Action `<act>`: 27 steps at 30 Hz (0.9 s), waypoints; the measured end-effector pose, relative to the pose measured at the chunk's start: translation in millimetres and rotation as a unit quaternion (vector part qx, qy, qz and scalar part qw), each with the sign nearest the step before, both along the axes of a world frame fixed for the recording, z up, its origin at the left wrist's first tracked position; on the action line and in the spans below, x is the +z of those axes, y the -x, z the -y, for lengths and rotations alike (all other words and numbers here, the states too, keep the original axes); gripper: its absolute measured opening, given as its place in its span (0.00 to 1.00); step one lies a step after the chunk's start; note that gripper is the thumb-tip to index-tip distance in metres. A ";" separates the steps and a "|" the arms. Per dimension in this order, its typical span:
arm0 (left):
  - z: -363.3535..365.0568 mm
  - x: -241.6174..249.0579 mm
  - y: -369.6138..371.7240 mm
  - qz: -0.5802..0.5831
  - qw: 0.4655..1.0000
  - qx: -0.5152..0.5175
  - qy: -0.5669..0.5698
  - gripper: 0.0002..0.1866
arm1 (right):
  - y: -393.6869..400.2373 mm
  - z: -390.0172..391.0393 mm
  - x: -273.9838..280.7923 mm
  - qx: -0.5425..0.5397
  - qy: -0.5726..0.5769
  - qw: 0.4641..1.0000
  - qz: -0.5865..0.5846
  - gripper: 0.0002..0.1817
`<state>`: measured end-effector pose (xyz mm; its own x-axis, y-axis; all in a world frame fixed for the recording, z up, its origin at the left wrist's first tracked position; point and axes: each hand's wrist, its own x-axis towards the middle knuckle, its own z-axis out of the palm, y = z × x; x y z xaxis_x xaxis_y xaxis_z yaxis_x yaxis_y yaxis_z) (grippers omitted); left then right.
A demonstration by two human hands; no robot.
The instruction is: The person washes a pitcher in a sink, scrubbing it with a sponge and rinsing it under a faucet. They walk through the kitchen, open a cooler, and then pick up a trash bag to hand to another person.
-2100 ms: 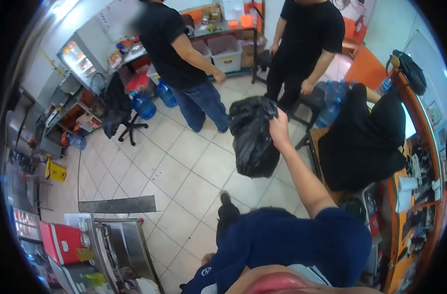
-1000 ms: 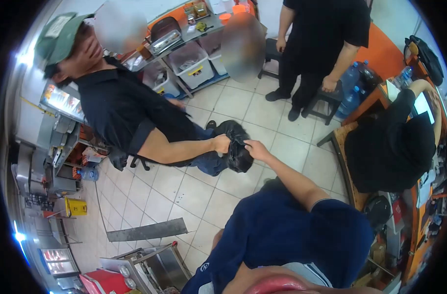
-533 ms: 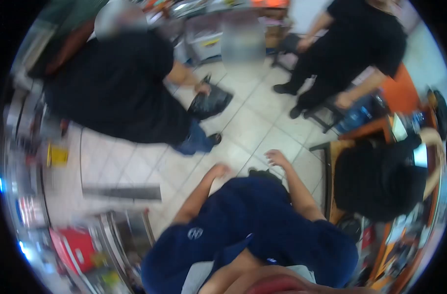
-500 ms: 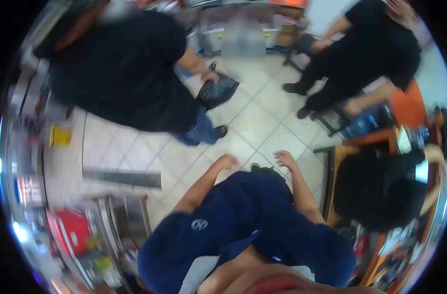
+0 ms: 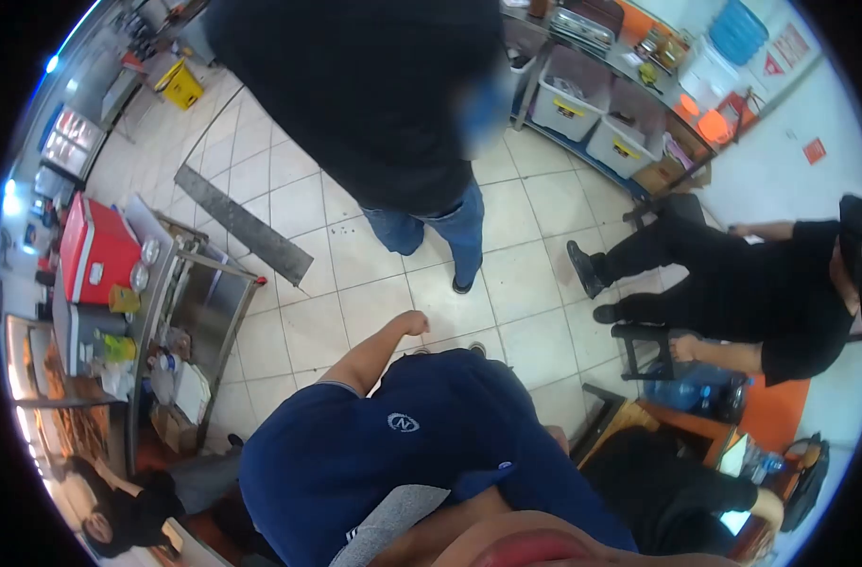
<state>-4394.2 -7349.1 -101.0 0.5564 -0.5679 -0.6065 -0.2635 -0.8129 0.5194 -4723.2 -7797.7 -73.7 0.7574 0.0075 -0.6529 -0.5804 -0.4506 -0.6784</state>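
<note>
My left hand (image 5: 412, 323) hangs in front of my body above the tiled floor (image 5: 360, 312). Its fingers look curled in, and I see nothing held in them. A small patch of my right arm (image 5: 558, 438) shows beside my dark blue shirt (image 5: 384, 463); the right hand itself is hidden. Nearest ahead is a person in a black top and blue jeans (image 5: 459, 236), who stands apart from my hand.
At left stands a metal cart (image 5: 199, 293) with a red cooler (image 5: 95, 250). A metal strip (image 5: 242, 227) crosses the floor. Seated people in black (image 5: 743, 293) are at right, near a wooden table (image 5: 677, 416). Bins (image 5: 568, 109) sit under a back counter.
My view has turned right. The person in jeans now appears nearer the top middle, and the black bag is out of sight. My right hand has dropped from view; my left fingers look more curled.
</note>
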 end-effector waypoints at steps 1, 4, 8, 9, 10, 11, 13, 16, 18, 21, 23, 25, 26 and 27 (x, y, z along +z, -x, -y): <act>-18.2 -1.5 4.8 -0.021 0.998 0.055 -0.010 0.14 | -14.6 3.9 2.0 -0.021 -0.001 0.999 -0.044 0.12; -55.9 39.8 15.7 -0.092 0.966 0.239 0.025 0.16 | -106.0 9.6 -13.4 -0.286 -0.034 0.943 -0.166 0.13; -82.4 62.7 7.7 -0.108 0.856 0.459 0.210 0.17 | -215.7 -8.6 33.7 -0.218 -0.036 0.975 0.009 0.13; -83.2 64.8 2.8 -0.084 0.829 0.497 0.243 0.18 | -240.5 -23.6 56.3 -0.194 -0.020 0.980 0.038 0.13; -84.8 64.7 -1.6 -0.081 0.830 0.491 0.252 0.18 | -267.3 -40.0 74.2 -0.175 -0.016 0.983 0.056 0.12; -86.1 63.9 -6.3 -0.069 0.818 0.513 0.250 0.18 | -297.0 -53.7 89.4 -0.086 -0.008 0.989 0.124 0.13; -80.5 58.0 -7.5 -0.058 0.808 0.526 0.257 0.18 | -352.5 -124.0 221.8 0.089 0.076 0.937 0.330 0.15; -80.4 37.4 5.4 -0.110 0.869 0.450 0.176 0.16 | -384.5 -226.4 440.3 0.105 0.004 0.755 0.647 0.12; -78.7 4.5 20.1 -0.168 0.914 0.349 0.120 0.15 | -410.1 -251.6 515.5 0.121 0.111 0.544 0.823 0.18; -72.9 -25.4 46.1 -0.238 0.924 0.297 0.019 0.16 | -445.4 -267.3 520.8 0.107 0.324 0.515 0.786 0.24; -86.4 -84.4 61.7 -0.217 0.960 0.171 -0.034 0.16 | -432.0 -254.4 503.0 0.056 0.370 0.530 0.761 0.24; -89.1 -73.7 83.1 -0.205 0.943 0.260 0.039 0.14 | -408.6 -236.0 485.7 0.014 0.390 0.552 0.737 0.23; -96.4 -58.9 95.9 -0.255 0.909 0.321 0.075 0.14 | -398.0 -229.7 479.7 -0.001 0.398 0.569 0.720 0.23; -107.5 -56.1 104.0 -0.303 0.868 0.380 0.103 0.15 | -393.5 -226.3 489.8 -0.017 0.386 0.571 0.725 0.22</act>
<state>-4498.2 -7241.6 -157.1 0.4318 -0.3072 -0.8480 0.6808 -0.5057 0.5298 -4329.7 -7571.4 416.0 0.4975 0.1100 0.8605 0.3213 -0.9447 -0.0650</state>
